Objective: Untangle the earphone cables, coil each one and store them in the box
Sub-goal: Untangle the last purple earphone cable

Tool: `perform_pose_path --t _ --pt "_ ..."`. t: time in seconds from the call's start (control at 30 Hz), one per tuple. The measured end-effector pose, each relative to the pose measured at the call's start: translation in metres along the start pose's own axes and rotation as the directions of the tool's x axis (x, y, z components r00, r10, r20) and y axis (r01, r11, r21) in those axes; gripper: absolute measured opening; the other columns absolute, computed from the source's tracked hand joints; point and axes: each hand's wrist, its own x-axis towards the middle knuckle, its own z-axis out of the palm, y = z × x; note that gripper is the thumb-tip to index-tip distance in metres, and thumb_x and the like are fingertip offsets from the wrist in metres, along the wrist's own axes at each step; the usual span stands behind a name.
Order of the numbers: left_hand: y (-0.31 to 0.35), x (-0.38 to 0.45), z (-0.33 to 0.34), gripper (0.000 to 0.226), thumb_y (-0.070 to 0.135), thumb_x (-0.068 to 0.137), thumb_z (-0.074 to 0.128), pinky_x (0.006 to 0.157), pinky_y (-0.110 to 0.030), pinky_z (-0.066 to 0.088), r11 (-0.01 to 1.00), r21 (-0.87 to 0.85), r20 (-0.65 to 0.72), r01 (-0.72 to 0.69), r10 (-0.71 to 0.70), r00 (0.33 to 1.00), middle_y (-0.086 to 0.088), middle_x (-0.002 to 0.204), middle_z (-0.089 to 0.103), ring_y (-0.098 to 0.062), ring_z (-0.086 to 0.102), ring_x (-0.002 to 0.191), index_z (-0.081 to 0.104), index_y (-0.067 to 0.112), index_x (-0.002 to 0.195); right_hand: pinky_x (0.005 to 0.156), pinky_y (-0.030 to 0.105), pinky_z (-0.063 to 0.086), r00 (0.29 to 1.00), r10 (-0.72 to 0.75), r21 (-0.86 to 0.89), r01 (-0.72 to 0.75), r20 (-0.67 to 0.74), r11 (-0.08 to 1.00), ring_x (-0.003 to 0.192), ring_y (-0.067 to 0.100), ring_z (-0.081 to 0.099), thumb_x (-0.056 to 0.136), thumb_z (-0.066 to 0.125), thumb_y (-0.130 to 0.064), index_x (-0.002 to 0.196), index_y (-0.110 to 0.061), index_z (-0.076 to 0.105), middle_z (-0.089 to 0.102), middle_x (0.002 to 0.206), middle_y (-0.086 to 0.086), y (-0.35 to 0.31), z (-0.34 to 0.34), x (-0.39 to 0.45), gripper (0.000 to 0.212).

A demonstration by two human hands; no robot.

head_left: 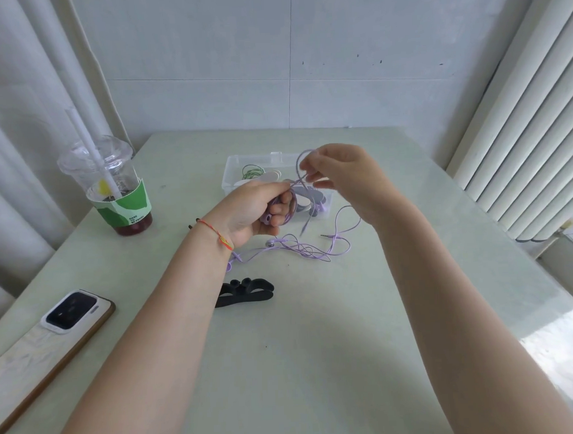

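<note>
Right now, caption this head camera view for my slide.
Left hand grips a purple earphone coil; right hand pinches its loop above the clear box.

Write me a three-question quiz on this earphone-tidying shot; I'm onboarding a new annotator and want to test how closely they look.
1. True or false: the left hand grips a coiled purple earphone cable.
2. Multiple choice: where does the black cable winder lie? A) inside the clear plastic box B) on the table, nearer the person than the loose purple earphone cable C) on the phone
3. Fill in: the right hand pinches a loop of ____ cable above the box.

Key: 1 true; 2 B; 3 purple.
</note>
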Motion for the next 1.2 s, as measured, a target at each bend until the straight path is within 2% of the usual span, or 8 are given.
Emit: perform_pose_path --t 0.33,0.4,0.5,0.6,0.67,0.8,0.9,1.2 --pt "-0.01 0.007 -0.004 0.031 0.018 0.095 0.044 0.04 -0.013 0.029 0.979 0.169 -0.226 0.116 -0.076 0.971 0.007 0.044 0.035 -0.009 0.03 0.036 0.042 0.019 0.064 0.072 0.03 0.049 0.924 0.374 0.758 -0.188 -0.08 0.625 0.063 0.019 0.059 0.095 0.05 -0.019 0.068 -0.015 0.048 0.047 0.064 0.001 0.004 -0.018 0.007 0.027" --pt "-0.011 0.007 -0.006 0.03 0.017 0.094 0.045 0.041 -0.014 0.029 0.976 0.176 -0.222 0.126 -0.085 0.971 0.007 0.044 0.035 -0.01 0.03 0.035 0.043 0.018 0.064 0.061 0.031 0.053 0.897 0.411 0.629 -0.226 -0.164 0.743 0.048 0.018 0.048 0.094 0.049 -0.012 0.075 -0.01 0.055 0.044 0.06 0.003 0.01 -0.022 0.008 0.019" --pt "-0.007 0.005 -0.004 0.031 0.022 0.097 0.045 0.044 -0.017 0.028 0.988 0.137 -0.136 0.073 -0.054 0.989 0.007 0.047 0.032 -0.009 0.03 0.038 0.043 0.02 0.066 0.053 0.036 0.058 0.909 0.35 0.077 -0.342 -0.228 0.937 0.043 0.019 0.049 0.091 0.045 -0.003 0.093 -0.001 0.064 0.052 0.064 0.008 0.014 -0.025 0.012 0.019" --pt "-0.003 0.001 -0.003 0.037 0.03 0.101 0.043 0.044 -0.021 0.026 0.996 -0.07 0.043 0.05 -0.047 0.998 0.007 0.051 0.028 -0.009 0.028 0.04 0.041 0.022 0.065 0.055 0.031 0.049 0.946 0.234 -0.635 -0.325 -0.226 0.701 0.061 0.029 0.052 0.086 0.047 -0.006 0.075 0.0 0.059 0.056 0.069 0.011 0.014 -0.028 0.007 0.017" --pt "0.0 0.0 -0.004 0.038 0.032 0.101 0.043 0.044 -0.022 0.025 0.986 -0.161 0.097 0.052 -0.036 0.995 0.008 0.05 0.027 -0.008 0.027 0.04 0.041 0.022 0.064 0.057 0.027 0.036 0.963 0.119 -0.826 -0.269 -0.243 0.495 0.077 0.032 0.048 0.086 0.052 -0.01 0.069 -0.008 0.048 0.053 0.085 0.011 0.014 -0.026 0.003 0.018" --pt "0.003 -0.003 -0.003 0.039 0.032 0.101 0.043 0.044 -0.022 0.025 0.983 -0.181 0.104 0.041 -0.022 0.994 0.008 0.05 0.027 -0.008 0.027 0.04 0.042 0.022 0.063 0.079 0.026 0.039 0.969 -0.171 -0.677 0.007 -0.176 0.736 0.096 0.021 0.055 0.093 0.053 -0.021 0.105 -0.014 0.066 0.057 0.109 0.004 0.001 -0.015 0.002 0.019" --pt "0.006 -0.006 -0.002 0.04 0.031 0.101 0.042 0.043 -0.021 0.026 0.973 -0.226 0.117 0.042 -0.016 0.993 0.008 0.05 0.027 -0.007 0.026 0.04 0.043 0.022 0.062 0.083 0.027 0.047 0.995 -0.097 -0.386 0.093 0.009 0.918 0.088 0.014 0.064 0.094 0.053 -0.019 0.101 -0.015 0.069 0.071 0.095 -0.002 -0.012 -0.002 -0.006 0.018" --pt "0.01 -0.007 -0.004 0.034 0.027 0.099 0.04 0.04 -0.017 0.032 0.765 -0.643 0.149 0.031 0.085 0.985 0.008 0.054 0.035 -0.007 0.035 0.044 0.053 0.018 0.069 0.045 0.016 0.035 0.989 -0.078 -0.375 0.118 0.122 0.92 0.043 0.006 0.042 0.093 0.052 -0.017 0.069 -0.02 0.063 0.052 0.047 -0.009 -0.01 0.006 -0.011 0.027"
